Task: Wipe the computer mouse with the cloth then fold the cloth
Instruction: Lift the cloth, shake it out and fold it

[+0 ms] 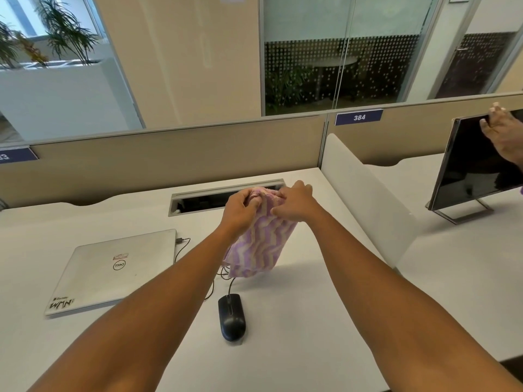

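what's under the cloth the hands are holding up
The cloth hangs clear of the desk. Below its hem run the mouse cable and another wire; the cloth hides where they lead.

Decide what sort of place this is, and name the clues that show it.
Most likely an open-plan office: numbered desk partitions, a closed laptop and wired mouse on a white desk, and glass-walled rooms behind.
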`<state>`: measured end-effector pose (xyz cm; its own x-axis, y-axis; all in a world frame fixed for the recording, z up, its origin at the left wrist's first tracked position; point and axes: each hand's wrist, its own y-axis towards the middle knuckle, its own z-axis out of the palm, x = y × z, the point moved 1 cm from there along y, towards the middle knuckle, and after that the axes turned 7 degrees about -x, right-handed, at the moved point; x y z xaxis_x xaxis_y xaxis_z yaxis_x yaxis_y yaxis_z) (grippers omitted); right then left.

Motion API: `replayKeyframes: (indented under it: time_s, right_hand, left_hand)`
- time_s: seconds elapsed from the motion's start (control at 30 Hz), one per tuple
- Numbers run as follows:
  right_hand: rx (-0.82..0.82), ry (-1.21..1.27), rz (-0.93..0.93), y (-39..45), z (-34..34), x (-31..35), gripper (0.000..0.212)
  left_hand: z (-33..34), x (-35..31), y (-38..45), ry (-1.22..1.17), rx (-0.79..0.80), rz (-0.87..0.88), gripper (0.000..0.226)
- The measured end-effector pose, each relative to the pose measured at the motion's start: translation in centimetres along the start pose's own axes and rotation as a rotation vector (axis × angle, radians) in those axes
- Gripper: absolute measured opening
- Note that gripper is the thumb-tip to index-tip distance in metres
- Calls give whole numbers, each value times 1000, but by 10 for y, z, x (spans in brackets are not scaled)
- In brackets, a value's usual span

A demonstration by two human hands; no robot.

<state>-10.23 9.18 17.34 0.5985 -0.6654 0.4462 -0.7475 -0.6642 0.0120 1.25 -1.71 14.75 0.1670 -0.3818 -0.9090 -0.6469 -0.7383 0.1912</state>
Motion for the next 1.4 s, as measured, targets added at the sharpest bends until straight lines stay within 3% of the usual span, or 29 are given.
replayKeyframes:
  time_s: [0.13,0.23,0.37,0.47,0.6,0.77,0.87,0.97,1.1,1.17,1.23,1.4]
  right_hand:
    - [-57,-127,27,-2,2,-14,70]
    - [-138,-94,5,-3,1,-21,56]
    - [-175,188,12,-4,-7,-23,27]
    - [-171,295,39,-4,-10,-25,21]
    - [31,75,8,-2,-14,-32,24]
    - [398,-179,120,4,-10,-44,32]
    - [519,-287,146,7,0,-50,22]
    - [553,-362,158,10,17,-55,26]
    - [468,-339,168,14,52,-68,19]
    - [386,-305,133,15,69,-75,11]
    - [295,-258,126,16,83,-81,18]
    - [75,-72,126,16,110,-93,28]
  left_hand:
    - [-6,1,1,-79,-40,-11,21]
    - [-11,7,2,-126,-95,-48,21]
    - [-13,20,1,-91,-119,-111,21]
    - [-11,27,-3,-52,-103,-150,26]
    - [-6,34,-13,23,17,-256,31]
    - [1,44,-30,-39,391,-454,23]
    - [8,52,-35,-26,525,-520,18]
    - [15,66,-37,-19,578,-580,17]
    - [28,96,-31,36,393,-562,7]
    - [33,110,-29,176,251,-487,8]
    - [39,120,-28,302,192,-412,6]
    - [51,135,-20,401,94,-403,29]
